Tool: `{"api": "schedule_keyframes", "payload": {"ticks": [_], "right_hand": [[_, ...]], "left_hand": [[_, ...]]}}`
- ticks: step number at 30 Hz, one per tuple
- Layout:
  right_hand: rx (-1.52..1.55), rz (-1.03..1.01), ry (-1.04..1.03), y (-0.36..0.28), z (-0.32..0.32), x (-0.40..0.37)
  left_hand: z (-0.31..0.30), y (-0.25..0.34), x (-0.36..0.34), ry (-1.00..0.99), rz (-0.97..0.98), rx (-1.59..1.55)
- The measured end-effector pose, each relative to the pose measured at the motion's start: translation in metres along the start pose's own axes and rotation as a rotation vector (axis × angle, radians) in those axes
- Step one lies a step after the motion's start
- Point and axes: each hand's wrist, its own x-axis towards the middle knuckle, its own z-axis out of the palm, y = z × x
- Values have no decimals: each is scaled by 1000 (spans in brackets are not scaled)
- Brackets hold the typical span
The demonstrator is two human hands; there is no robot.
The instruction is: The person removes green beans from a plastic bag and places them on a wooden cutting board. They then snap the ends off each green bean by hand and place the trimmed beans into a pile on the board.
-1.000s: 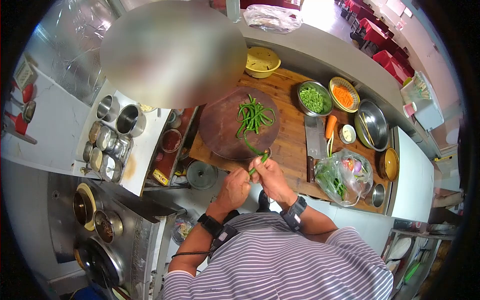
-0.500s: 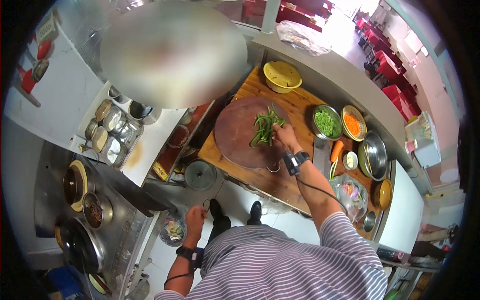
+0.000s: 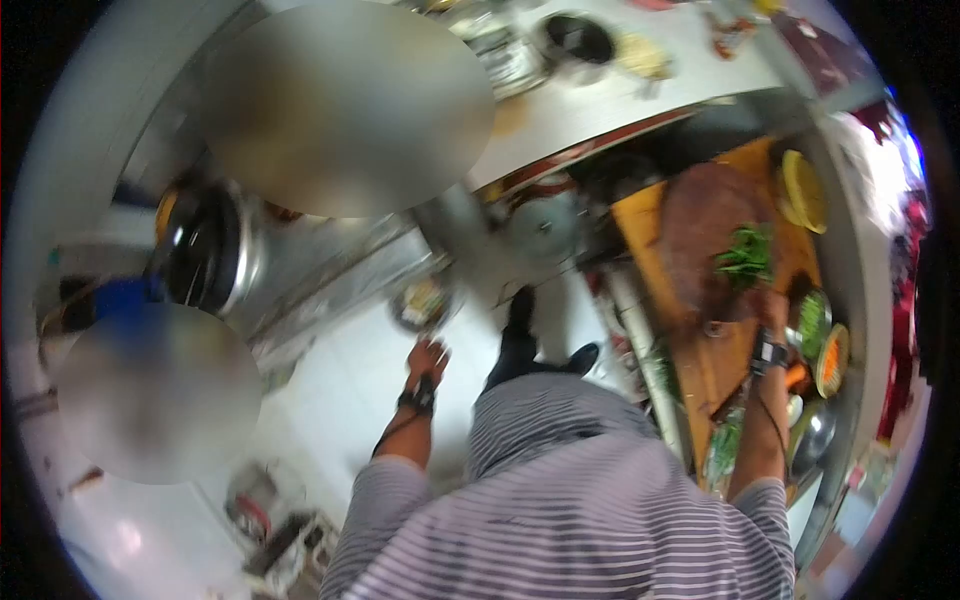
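My left hand [image 3: 427,362] hangs over the white floor with its fingers apart and nothing in it, near a transparent bag of scraps [image 3: 422,302]. On the right, my right hand [image 3: 770,308] is over the wooden board [image 3: 690,385], just below the pile of green peppers [image 3: 745,254]. The peppers lie on the round brown chopping board [image 3: 700,220]. Motion blurs the fingers of my right hand, and whether they touch the peppers cannot be made out.
Bowls of chopped green pieces [image 3: 812,322] and orange shreds [image 3: 830,362] stand right of my right hand. A yellow basin [image 3: 802,190] is behind. A lidded bin [image 3: 545,227] stands on the floor; a black wok [image 3: 205,250] sits on the stove at left.
The view has turned left, so the chopping board now appears farther right. My left hand has opened from a closed shape and reaches outward. My right hand is now lower, beside the pepper pile.
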Motion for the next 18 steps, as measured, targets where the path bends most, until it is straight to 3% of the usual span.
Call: {"api": "schedule_keyframes", "payload": {"ticks": [1,3,5,7,9,11,12,13,14,15,16,17,18], "right_hand": [[-11,20,-64,-15,10,-14],[197,104,-96,-27,0,-29],[283,135,-66,-20,-16,-43],[-42,-85,-25,0,-21,-50],[-133,-77,-6,-5,-15,-77],[-13,-51,34,3,-7,-102],[455,119,52,-31,14,-137],[27,70,48,-40,21,-153],[231,160,46,-95,51,-192],[161,126,30,-118,67,-218],[256,37,3,-97,70,-231],[250,180,-2,-102,76,-240],[181,176,-10,-92,75,-254]], "left_hand": [[-30,-65,49,53,116,-323],[-5,10,24,360,-275,-828],[-24,11,38,397,-271,-962],[-29,17,56,541,-288,-912],[-41,21,66,586,-281,-820],[-59,14,85,644,-323,-700],[-66,13,96,705,-346,-584],[-69,20,99,719,-366,-580],[-132,-63,158,483,-205,-266],[-95,-13,119,650,-252,-524],[-135,-69,142,372,-29,-205],[-129,-49,117,287,-52,-486],[-136,-44,125,191,-283,-558]]}}
